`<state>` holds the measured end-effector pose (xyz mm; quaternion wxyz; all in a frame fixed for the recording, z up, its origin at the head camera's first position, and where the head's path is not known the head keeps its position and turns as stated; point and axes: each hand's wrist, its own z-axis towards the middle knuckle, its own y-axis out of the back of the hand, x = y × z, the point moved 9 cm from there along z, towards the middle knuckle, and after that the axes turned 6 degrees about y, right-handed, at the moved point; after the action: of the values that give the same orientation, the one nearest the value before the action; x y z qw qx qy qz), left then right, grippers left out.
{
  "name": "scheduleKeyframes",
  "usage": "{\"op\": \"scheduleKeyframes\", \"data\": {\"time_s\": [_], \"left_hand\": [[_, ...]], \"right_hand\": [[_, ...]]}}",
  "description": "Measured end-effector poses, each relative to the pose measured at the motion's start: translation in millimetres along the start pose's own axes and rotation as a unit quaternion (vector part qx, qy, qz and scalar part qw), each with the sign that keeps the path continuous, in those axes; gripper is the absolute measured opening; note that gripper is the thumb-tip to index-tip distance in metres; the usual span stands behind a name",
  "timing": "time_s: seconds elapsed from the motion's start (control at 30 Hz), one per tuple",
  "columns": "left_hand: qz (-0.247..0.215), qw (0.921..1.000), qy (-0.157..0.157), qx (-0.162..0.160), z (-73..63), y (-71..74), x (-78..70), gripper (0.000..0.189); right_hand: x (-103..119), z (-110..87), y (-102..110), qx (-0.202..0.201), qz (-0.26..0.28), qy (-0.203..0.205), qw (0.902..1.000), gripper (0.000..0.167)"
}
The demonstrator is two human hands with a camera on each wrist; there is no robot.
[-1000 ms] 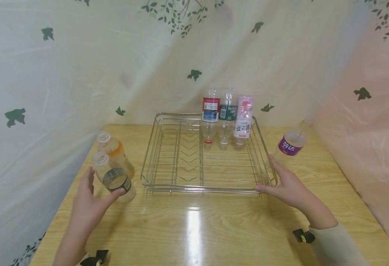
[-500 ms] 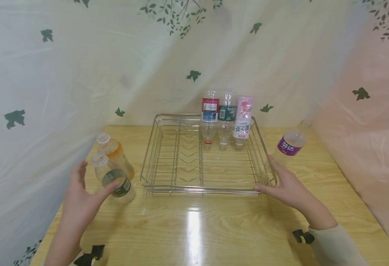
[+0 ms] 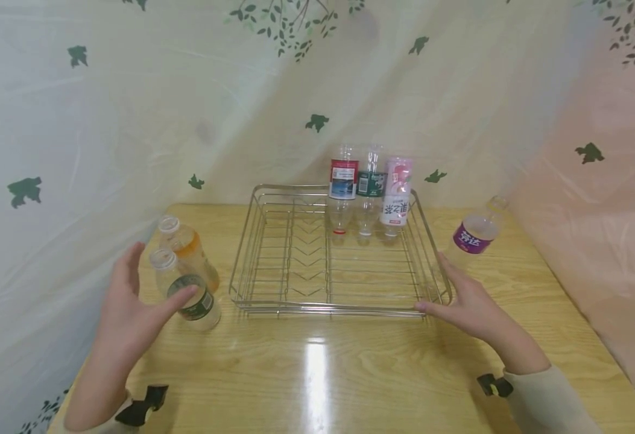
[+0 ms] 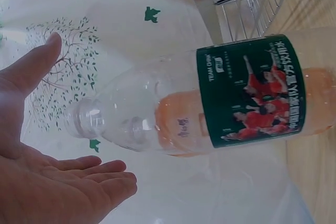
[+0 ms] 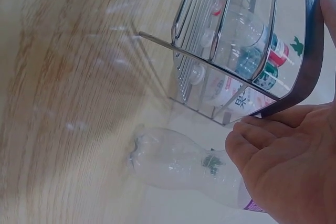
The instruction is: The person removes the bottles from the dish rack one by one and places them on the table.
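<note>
- Green-label bottle (image 4: 252, 93): upright on the table (image 3: 263, 374), left of the rack (image 3: 333, 310); the thumb overlaps its label in the head view.
- Left hand (image 3: 124, 319): spread around the near side of that bottle, thumb and fingers well apart, grasping nothing; the left wrist view shows a gap between palm and bottle neck.
- Orange bottle (image 3: 187, 241): upright just behind the green-label bottle.
- Right hand (image 3: 474, 307): laid against the rack's front right corner, thumb at the front, fingers along the side, not clenched.
- Purple-label bottle (image 3: 471, 238): upright on the table, right of the rack, beyond the right hand.
- 3 bottles, neck down in the rack's back right: red-label bottle (image 3: 343, 181), green-banded bottle (image 3: 371, 184), pink bottle (image 3: 398, 193).
- Printed cloth (image 3: 203, 120): hanging behind everything.
</note>
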<state>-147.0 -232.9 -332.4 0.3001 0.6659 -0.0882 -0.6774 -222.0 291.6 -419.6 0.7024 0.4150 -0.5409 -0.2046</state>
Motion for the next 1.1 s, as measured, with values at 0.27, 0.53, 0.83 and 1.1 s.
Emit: {"op": "scheduleKeyframes", "data": {"time_s": [0.27,0.53,0.83,1.1], "left_hand": [[0.013,0.9997,-0.021,0.003,3.5,2.7,-16.0,0.115],[0.017,0.9994,-0.028,0.001,4.6,5.8,-29.3,0.115],[0.041,0.9979,-0.050,-0.007,6.3,4.8,-45.4,0.113],[0.032,0.9975,-0.060,-0.018,2.0,-2.0,-60.7,0.113]], "right_hand": [[1,1.1,0,0.004,-0.005,-0.005,1.0000,0.119],[1,1.4,1,0.003,-0.008,-0.006,0.9999,0.120],[0,1.2,0,0.008,-0.003,-0.005,1.0000,0.121],[1,0.9,1,0.007,-0.001,-0.003,1.0000,0.120]]}}
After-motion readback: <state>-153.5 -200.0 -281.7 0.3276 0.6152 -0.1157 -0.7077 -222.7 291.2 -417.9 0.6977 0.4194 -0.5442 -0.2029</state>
